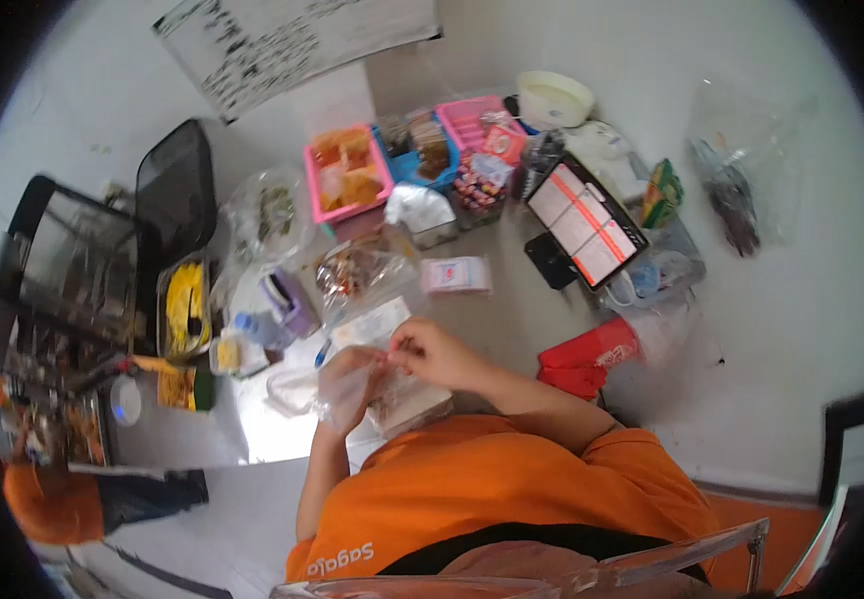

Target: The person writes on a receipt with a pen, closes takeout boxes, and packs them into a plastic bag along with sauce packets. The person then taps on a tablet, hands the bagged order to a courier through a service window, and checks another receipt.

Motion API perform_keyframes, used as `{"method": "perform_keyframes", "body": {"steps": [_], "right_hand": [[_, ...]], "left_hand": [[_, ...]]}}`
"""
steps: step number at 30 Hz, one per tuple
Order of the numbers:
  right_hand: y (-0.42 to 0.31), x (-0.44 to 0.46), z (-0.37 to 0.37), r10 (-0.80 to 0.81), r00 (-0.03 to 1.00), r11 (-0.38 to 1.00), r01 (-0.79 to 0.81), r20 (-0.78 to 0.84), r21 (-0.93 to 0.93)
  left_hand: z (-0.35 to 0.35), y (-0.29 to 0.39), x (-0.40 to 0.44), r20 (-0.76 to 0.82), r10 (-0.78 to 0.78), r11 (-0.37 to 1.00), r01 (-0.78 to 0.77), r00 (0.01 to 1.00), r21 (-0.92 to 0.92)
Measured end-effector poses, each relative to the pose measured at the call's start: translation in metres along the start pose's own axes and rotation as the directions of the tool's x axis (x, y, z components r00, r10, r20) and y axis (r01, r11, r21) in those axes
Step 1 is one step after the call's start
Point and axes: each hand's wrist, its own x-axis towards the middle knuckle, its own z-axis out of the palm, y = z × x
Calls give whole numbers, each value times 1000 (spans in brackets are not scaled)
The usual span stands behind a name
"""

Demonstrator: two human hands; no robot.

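Note:
Close in front of my chest, the fingertips of both hands meet over the near edge of the table. My left hand (354, 369) is closed on a clear plastic bag (337, 397), which hangs crumpled over its palm and wrist. The fingers of my right hand (432, 351) are pinched together against the left fingertips; what is between them is too small to make out. Below the hands sits a pale packet or box (412, 407), partly covered by them. A white paper (377, 321) lies just beyond.
Ahead stand a pink tray (314, 195), a blue basket (444, 178), a foil-topped container (422, 212) and a tablet (588, 222). Leftward are a lilac dispenser (297, 307) and a tray of yellow food (187, 299). A red bag (587, 359) lies right; another person (57, 499) stands far left.

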Motion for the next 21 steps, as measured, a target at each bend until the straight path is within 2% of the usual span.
{"method": "perform_keyframes", "body": {"steps": [1, 3, 4, 6, 7, 8, 9, 11, 13, 14, 15, 16, 17, 18, 19, 21], "right_hand": [[2, -1, 0, -135, 991, 980, 130, -25, -150], [-6, -4, -5, -38, 994, 982, 18, 103, 190], [-10, -6, -7, -12, 983, 935, -54, 181, 352], [-11, -17, -13, -5, 964, 913, -105, 266, 394], [-11, -23, -16, -3, 950, 900, -133, 312, 414], [-9, -28, -20, 21, 951, 840, -185, 309, 510], [-8, -29, -26, 51, 957, 834, -198, 285, 514], [-1, -32, -45, 110, 966, 820, -221, 235, 528], [24, -23, -87, 118, 991, 715, -127, 60, 687], [42, -14, -111, 158, 979, 870, -75, -131, 487], [63, -7, -133, 154, 935, 965, -73, -320, 253], [83, -1, -156, 81, 885, 970, -176, -458, -169], [102, 2, -178, -50, 838, 784, -304, -543, -542], [116, 2, -194, -173, 834, 645, -306, -524, -700], [121, 2, -206, -290, 829, 474, -310, -478, -824], [130, 6, -223, -191, 831, 427, -408, -522, -807]], "left_hand": [[3, 5, 1, -21, 8, 1000, -8, 1000, -9], [6, 21, 0, -78, 9, 1000, -11, 997, -26], [7, 24, 1, -101, -48, 991, 35, 994, -128], [7, 26, 1, -137, -181, 936, 128, 974, -328], [6, 21, 1, -134, -153, 961, 116, 979, -253], [5, 13, 0, -129, -125, 979, 101, 984, -176], [6, 14, 4, -122, -95, 992, 83, 988, -98], [9, 26, 5, -115, -180, 972, 159, 977, -172], [4, 30, 4, -101, -260, 949, 235, 960, -210], [3, 30, 5, -79, -250, 958, 235, 965, -164], [5, 32, 6, -82, -251, 958, 236, 964, -163], [7, 34, 6, -87, -254, 958, 238, 963, -162], [9, 35, 7, -93, -253, 958, 236, 963, -161], [8, 34, 8, -90, -257, 955, 238, 962, -175], [8, 33, 9, -88, -258, 953, 238, 962, -189], [8, 33, 13, -84, -261, 948, 239, 962, -210]]}}
